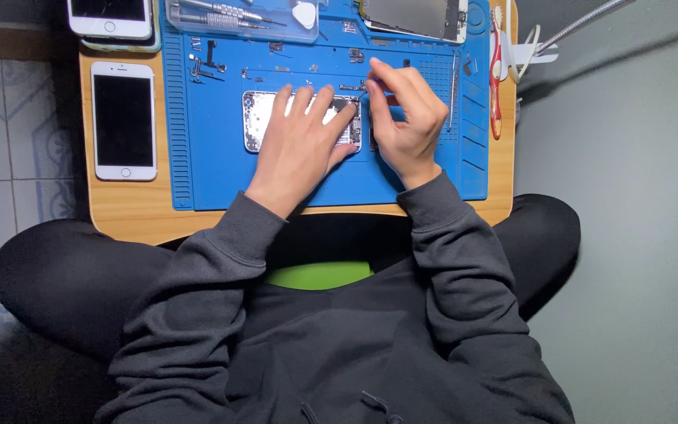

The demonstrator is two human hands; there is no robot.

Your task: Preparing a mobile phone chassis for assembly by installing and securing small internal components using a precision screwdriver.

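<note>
An opened phone body (259, 119) with bare silver insides lies on a blue work mat (205, 169). My left hand (301, 140) rests flat on it, fingers spread, pressing it down. My right hand (403, 118) hovers at the phone's right end with thumb and fingers pinched together on a thin dark tool or small part; too small to tell which. Small screws and dark parts (207, 63) lie scattered on the mat above the phone.
A white phone (123, 119) lies on the wooden lap table (131, 210) left of the mat, another white phone (110, 17) above it. A clear tool case (241, 19), a detached screen (413, 17), red tweezers (496, 78) and a metal pry tool (453, 90) sit around the mat's edges.
</note>
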